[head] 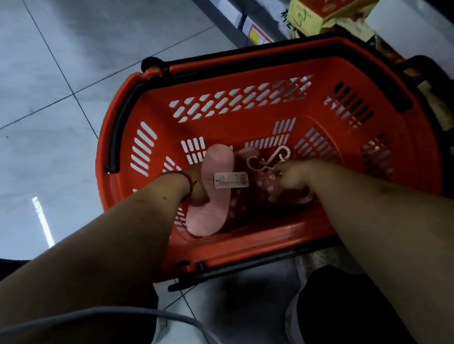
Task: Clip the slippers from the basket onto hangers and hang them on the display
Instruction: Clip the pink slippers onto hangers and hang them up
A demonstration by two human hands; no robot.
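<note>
Both arms reach down into the orange basket [397, 160] on the tiled floor. The left hand [194, 187] is closed around the edge of a pink slipper [211, 194] lying sole-up on the basket floor toward its left side; the right hand [290, 175] pinches a pale pink hanger [270, 159] near its clip end, its hook curling toward the far side. A second slipper seems to lie under the right hand, but shadow hides most of it. A white tag [231, 181] on a thin thread spans between the two hands, and the likely trouble is that thread snagging on the hanger or fingers as the slipper lifts, tugging the pair askew. The slipper's long axis runs near to far, leaning slightly right, though which end is the toe I cannot tell
</note>
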